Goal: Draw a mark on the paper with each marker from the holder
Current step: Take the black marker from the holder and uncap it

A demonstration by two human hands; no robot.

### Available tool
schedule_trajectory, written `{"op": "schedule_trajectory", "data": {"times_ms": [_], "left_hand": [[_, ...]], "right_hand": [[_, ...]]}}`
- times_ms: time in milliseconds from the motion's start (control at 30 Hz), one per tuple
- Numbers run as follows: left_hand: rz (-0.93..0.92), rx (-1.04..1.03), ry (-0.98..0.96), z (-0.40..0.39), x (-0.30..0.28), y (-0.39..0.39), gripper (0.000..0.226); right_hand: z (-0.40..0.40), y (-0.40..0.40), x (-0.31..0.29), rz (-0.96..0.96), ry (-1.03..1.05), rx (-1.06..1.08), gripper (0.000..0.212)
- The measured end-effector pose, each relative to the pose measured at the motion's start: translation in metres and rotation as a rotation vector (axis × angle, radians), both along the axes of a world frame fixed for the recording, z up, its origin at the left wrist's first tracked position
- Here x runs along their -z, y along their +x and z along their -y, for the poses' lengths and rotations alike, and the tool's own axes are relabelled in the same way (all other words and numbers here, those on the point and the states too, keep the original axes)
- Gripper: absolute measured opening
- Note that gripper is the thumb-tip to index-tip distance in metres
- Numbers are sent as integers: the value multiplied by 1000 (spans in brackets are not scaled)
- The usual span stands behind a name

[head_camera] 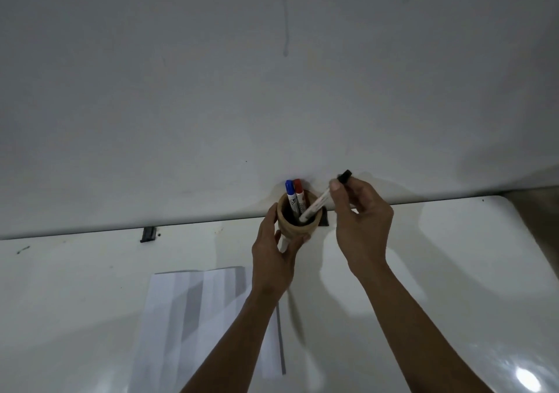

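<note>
Near the centre of the frame, a little below the middle, a round tan wooden holder (pixel 298 222) stands on the glossy white worktop (pixel 453 241) against the wall. The left hand (pixel 273 253) is wrapped around its lower side, steadying it. The right hand (pixel 360 220) pinches a white-barrelled marker with a black cap (pixel 325 199) near its upper end, cap pointing to the upper right, lower end still inside the holder's mouth. A blue-capped marker (pixel 290 196) and a red-capped marker (pixel 299 194) stand upright in the holder, side by side.

A creased white sheet of paper (pixel 193 317) lies flat in the lower left of the frame, near the holder; no marks show on it that I can make out.

The marker looks light, stiff and smooth-sided, so a fingertip pinch on the barrel just below the cap should do. The holder seems light enough to tip, which makes bracing it sensible. The paper is thin and may slide on the shiny worktop, so it probably wants holding down.
</note>
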State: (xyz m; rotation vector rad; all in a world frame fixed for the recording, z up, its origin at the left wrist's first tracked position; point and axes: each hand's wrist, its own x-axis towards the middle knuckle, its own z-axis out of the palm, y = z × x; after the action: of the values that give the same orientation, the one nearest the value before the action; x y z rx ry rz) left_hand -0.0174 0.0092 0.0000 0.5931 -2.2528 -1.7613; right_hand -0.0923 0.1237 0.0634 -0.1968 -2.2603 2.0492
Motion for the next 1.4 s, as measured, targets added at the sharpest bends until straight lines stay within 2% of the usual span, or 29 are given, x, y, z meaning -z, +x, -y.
{"op": "schedule_trajectory", "data": {"times_ms": [100,200,400,600,667,867,967,1100,1167,1233,1333,1400], "left_hand": [[9,1,15,1,1,-1,68],[38,12,-19,2,2,-1,69],[162,49,-123,21,-6,8,81],[150,-7,-219,70,-46,69,40],[126,6,-176,90,-63,94,29],[111,188,-89,142,-111,158,22],[73,146,10,165,-122,182,11],[4,-4,275,195,-122,210,11],[-9,-21,326,208,-121,222,12],[-6,25,298,217,-121,232,15],[7,74,112,218,-121,242,12],[14,90,-14,216,-121,245,13]], "right_hand": [[-3,3,-10,42,-130,41,14],[-3,10,-19,85,-229,38,16],[3,41,-33,168,-219,-36,9],[26,100,-36,288,-71,-208,13],[38,124,-36,291,2,-281,12],[84,176,-52,237,167,-578,13],[102,192,-61,218,184,-654,17],[110,202,-67,183,269,-683,24],[111,208,-71,199,168,-644,22],[116,217,-75,245,-83,-554,23],[134,231,-74,365,-514,-389,26],[148,240,-70,420,-682,-313,18]]}}
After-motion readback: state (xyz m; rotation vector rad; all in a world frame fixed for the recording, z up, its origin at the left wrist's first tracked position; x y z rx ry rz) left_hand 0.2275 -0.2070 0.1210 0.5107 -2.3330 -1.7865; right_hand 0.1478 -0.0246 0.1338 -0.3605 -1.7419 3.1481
